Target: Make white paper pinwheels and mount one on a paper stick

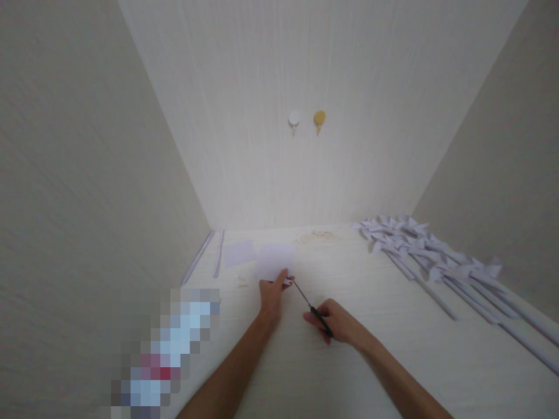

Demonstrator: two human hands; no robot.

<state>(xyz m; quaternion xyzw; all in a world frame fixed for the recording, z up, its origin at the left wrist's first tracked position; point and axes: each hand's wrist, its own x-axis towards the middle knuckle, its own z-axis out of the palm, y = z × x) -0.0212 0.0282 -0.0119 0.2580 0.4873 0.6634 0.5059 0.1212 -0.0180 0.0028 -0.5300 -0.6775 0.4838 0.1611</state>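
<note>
A white sheet of paper [274, 261] is held just above the desk [375, 326], pinched at its near edge between thumb and fingers of the left hand [273, 294]. The sheet spreads away from that hand toward the back wall, its longer side running roughly left to right. Just right of the paper's near edge, the right hand [335, 321] is closed around the dark handles of a pair of scissors [311, 305]. The scissors' long axis slants from the right hand up and leftward, and the blade tips meet the sheet's near corner beside the left thumb; whether the blades are parted is too small to tell. The left hand is the one on the paper; the right reaches it only through the blades.

Left of the held sheet a second, flat paper piece [239, 254] lies on the desk, and beyond that two thin strips [218, 253] lie along the side wall. Well to the right of the paper a row of folded white paper pinwheels on long sticks [437, 262] lies fanned on the desk. No containers are in view. On the back wall above the paper are two small round hooks [307, 119], one white, one yellow.
</note>
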